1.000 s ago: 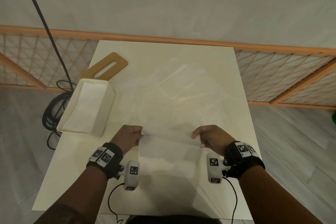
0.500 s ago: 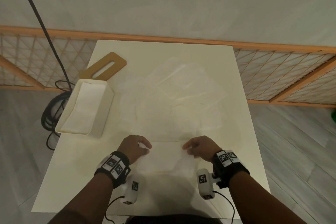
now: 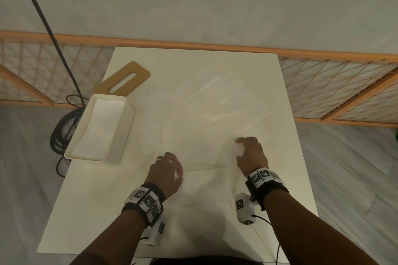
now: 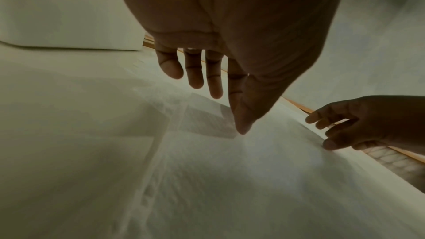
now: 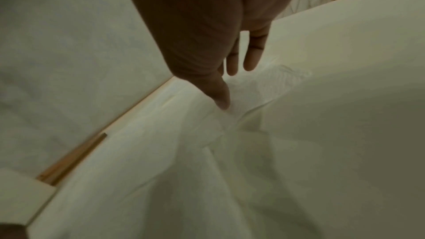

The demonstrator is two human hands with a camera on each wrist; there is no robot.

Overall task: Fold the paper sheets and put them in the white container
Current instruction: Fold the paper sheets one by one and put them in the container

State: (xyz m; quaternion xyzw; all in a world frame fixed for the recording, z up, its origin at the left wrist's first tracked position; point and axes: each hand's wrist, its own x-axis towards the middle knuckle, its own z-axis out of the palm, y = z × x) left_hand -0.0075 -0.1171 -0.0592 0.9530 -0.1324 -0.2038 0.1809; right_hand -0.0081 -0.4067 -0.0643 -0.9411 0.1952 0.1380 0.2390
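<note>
As the half-folded paper sheet [image 3: 204, 157] lies flat on the surface [image 3: 90, 211] nr its front edge, left hand [image 3: 165, 173] & right hand [image 3: 251, 154] rest on it w/ relaxed fingers, apparently creasing; next likely: second fold, then white container [image 3: 101, 129] at left.

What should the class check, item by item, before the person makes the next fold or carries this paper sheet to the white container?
1. Paper sheet lies flat on the table: ok.
2. Left hand is on the sheet: ok, thumb tip touching it in the left wrist view, fingers straight.
3. Right hand is on the sheet's right side: ok, thumb pressing the paper.
4. Edges line up after the fold: cannot tell, white on white.
5. White container is upright, open and beside the left hand: ok.
6. Loose sheets farther back lie clear of the fold: cannot tell.
</note>
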